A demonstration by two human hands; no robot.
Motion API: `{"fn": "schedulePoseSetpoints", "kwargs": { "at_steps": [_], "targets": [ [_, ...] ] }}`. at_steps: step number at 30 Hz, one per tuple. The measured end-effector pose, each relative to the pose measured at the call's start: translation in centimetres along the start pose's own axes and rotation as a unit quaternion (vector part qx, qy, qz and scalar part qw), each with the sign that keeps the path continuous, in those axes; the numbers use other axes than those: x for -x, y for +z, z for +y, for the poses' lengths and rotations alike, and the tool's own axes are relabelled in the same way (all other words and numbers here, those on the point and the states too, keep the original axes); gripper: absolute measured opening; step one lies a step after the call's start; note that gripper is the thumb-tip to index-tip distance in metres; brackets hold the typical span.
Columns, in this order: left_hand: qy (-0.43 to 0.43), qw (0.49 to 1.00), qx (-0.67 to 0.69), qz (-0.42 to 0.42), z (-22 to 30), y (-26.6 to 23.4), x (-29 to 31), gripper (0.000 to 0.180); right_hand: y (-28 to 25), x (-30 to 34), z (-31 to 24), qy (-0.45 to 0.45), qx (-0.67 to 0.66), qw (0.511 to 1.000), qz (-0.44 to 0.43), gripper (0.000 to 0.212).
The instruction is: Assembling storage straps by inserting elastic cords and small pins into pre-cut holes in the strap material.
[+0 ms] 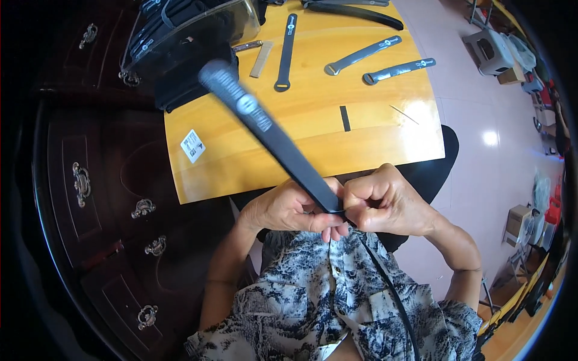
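Note:
My left hand (pixel 280 207) is closed round the lower end of a flat black strap (pixel 283 147) with a rounded, printed grey end. That strap slants up and to the left over the table, its far end blurred by motion. My right hand (pixel 391 201) is beside the left one, thumb and fingers pinched on a narrow black strip (pixel 391 280) at the strap's lower end. The strip trails down over the patterned shirt (pixel 289 283) past the lower edge. My fingers hide exactly how strip and strap meet.
On the yellow table (pixel 301 144) lie several similar straps (pixel 286 54), a short black piece (pixel 344 118), a thin stick (pixel 403 114), a white label (pixel 192 146) and a flat tan strip (pixel 261 59). A clear bin (pixel 247 24) of black straps stands back left. Dark drawers (pixel 114 174) flank the left.

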State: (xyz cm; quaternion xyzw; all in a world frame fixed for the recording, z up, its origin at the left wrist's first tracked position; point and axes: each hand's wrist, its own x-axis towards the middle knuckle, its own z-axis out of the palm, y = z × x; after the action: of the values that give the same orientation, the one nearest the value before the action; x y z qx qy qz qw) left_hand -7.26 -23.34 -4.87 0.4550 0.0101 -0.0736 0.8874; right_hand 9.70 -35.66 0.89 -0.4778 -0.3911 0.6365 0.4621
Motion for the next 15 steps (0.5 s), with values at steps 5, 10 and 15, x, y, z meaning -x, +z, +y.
{"fn": "schedulePoseSetpoints", "kwargs": {
  "at_steps": [5,10,15],
  "targets": [
    [-0.030,0.999,0.014,-0.029,0.7,0.2,-0.4,0.014,-0.9,0.3,-0.3,0.118,-0.223,0.966,-0.049,0.019],
    [0.031,0.984,-0.080,0.158,-0.5,0.5,-1.0,0.029,-0.6,0.2,0.0,0.016,0.078,0.994,0.071,0.025],
    [0.073,0.967,-0.066,0.236,-0.2,1.9,-2.9,0.030,0.5,-0.4,2.8,-0.229,0.285,0.881,0.301,0.046]
  ]
}}
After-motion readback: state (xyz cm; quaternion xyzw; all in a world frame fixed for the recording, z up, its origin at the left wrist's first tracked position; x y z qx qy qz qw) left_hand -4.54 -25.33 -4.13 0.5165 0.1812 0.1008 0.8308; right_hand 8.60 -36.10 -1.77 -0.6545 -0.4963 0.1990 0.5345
